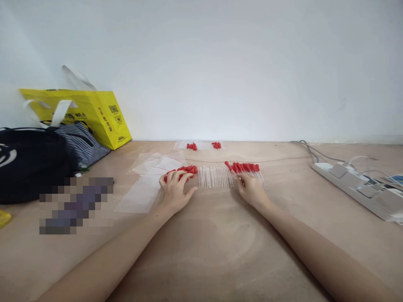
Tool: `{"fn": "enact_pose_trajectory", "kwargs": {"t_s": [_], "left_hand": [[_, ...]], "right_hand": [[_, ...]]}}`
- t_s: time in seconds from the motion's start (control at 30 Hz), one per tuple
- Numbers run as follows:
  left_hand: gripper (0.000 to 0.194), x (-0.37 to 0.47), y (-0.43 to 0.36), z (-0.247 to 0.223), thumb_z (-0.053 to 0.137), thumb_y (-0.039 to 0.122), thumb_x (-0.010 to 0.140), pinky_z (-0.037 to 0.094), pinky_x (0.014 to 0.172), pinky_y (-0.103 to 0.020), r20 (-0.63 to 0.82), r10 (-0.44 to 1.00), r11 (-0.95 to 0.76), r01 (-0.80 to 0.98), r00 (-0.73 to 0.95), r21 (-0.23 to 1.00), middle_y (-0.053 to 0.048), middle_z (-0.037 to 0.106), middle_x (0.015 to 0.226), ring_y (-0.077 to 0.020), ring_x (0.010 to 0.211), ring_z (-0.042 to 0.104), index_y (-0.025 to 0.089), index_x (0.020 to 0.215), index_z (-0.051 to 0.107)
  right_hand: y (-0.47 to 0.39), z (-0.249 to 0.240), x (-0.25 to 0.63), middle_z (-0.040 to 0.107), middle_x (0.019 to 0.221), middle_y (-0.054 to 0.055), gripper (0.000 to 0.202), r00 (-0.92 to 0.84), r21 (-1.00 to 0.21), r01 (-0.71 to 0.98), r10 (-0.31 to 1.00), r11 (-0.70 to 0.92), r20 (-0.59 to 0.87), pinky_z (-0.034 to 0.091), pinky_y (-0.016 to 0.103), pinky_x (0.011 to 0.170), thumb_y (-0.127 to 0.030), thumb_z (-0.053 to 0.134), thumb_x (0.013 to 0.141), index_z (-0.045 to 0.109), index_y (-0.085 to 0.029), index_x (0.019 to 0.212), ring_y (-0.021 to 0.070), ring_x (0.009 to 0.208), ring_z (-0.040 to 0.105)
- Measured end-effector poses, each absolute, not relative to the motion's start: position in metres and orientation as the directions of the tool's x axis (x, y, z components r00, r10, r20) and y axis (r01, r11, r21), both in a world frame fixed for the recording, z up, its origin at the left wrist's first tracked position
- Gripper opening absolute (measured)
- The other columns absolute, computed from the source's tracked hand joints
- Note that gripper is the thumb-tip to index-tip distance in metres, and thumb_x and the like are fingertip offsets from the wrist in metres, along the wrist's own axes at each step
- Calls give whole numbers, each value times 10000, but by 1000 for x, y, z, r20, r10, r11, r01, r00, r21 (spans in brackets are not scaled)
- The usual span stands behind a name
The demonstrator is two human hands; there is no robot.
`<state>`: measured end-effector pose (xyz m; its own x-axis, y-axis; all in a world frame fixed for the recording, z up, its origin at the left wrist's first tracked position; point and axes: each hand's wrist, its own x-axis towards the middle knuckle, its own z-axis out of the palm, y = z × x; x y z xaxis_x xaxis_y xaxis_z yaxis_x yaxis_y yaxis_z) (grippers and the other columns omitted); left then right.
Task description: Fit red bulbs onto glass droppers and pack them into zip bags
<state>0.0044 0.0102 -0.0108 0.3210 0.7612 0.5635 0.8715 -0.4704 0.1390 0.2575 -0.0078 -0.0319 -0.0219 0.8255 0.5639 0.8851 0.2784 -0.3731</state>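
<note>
Left of the sticks (214, 177), our left hand (174, 193) spreads over caps (189, 169); rightward, our right hand (253, 191) pinches a capped stick (228, 165). A careless nudge could scatter the sticks.

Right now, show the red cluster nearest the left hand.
Front-left cluster, by the left hand; another by the right hand, two near the wall.

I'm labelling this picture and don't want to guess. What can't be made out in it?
All in the head view:
Red pieces by the left hand: count partly hidden by its fingers.
Red-topped pieces: some lower ends hidden behind the right hand; its fingertip grip is unclear.
Far red cluster: too small to count.
Pixelated object: masked by mosaic.
Black bag: cut off by the left edge.
</note>
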Motion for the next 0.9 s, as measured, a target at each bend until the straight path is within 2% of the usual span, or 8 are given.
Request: {"fn": "enact_pose_trajectory", "kwargs": {"t_s": [0.07, 0.17, 0.43, 0.57, 0.7, 0.8, 0.9], "left_hand": [[263, 1, 15, -12, 562, 351, 716, 180, 886, -479, 587, 756, -424, 900, 290, 101, -67, 543, 1040, -261, 987, 419, 242, 955, 554], [202, -3, 20, -14, 559, 326, 716, 173, 890, -496, 602, 745, -388, 920, 286, 44, -66, 545, 1014, -261, 976, 424, 240, 899, 565], [181, -8, 26, -16, 556, 299, 721, 187, 893, -504, 633, 718, -341, 939, 291, -45, -82, 535, 1018, -270, 979, 422, 233, 884, 597], [126, -9, 28, -16, 535, 303, 747, 184, 888, -518, 633, 713, -349, 936, 302, -54, -79, 535, 1026, -277, 987, 414, 244, 789, 639], [103, -9, 30, -17, 546, 289, 741, 176, 896, -521, 636, 705, -365, 929, 313, -53, -73, 530, 1036, -275, 1003, 407, 244, 747, 638], [95, -8, 31, -17, 552, 282, 734, 177, 896, -515, 637, 706, -364, 930, 310, -49, -73, 534, 1029, -273, 995, 413, 242, 778, 626], [152, -9, 30, -15, 561, 285, 722, 201, 884, -492, 638, 711, -341, 938, 295, -54, -82, 543, 1010, -269, 970, 427, 224, 855, 602]], "right_hand": [[1, -33, 265, 620, 740, 76, 200, 84, -402, 899, 833, 173, 547, 399, 277, 616, -205, 423, 780, 582, -133, 878, 172, 652, 552], [9, -33, 267, 631, 731, 71, 210, 134, -402, 910, 842, 104, 522, 394, 277, 605, -210, 427, 766, 575, -141, 897, 182, 654, 568], [18, -26, 243, 637, 719, 98, 164, 153, -251, 966, 920, -62, 361, 369, 267, 586, -172, 438, 751, 581, -143, 825, 208, 688, 589], [22, -22, 239, 633, 730, 121, 165, 174, -201, 973, 935, -114, 311, 367, 274, 563, -183, 421, 765, 576, -136, 801, 231, 700, 597], [24, -18, 236, 625, 767, 148, 202, 200, -200, 969, 935, -145, 294, 376, 288, 552, -206, 400, 789, 557, -112, 876, 246, 708, 601], [23, -15, 232, 613, 863, 157, 238, 210, -193, 969, 928, -155, 309, 393, 298, 570, -238, 392, 804, 538, -118, 949, 247, 745, 603], [21, -10, 228, 594, 953, 140, 250, 234, -180, 965, 933, -189, 275, 411, 318, 611, -267, 379, 807, 559, -153, 938, 249, 800, 598]]}}
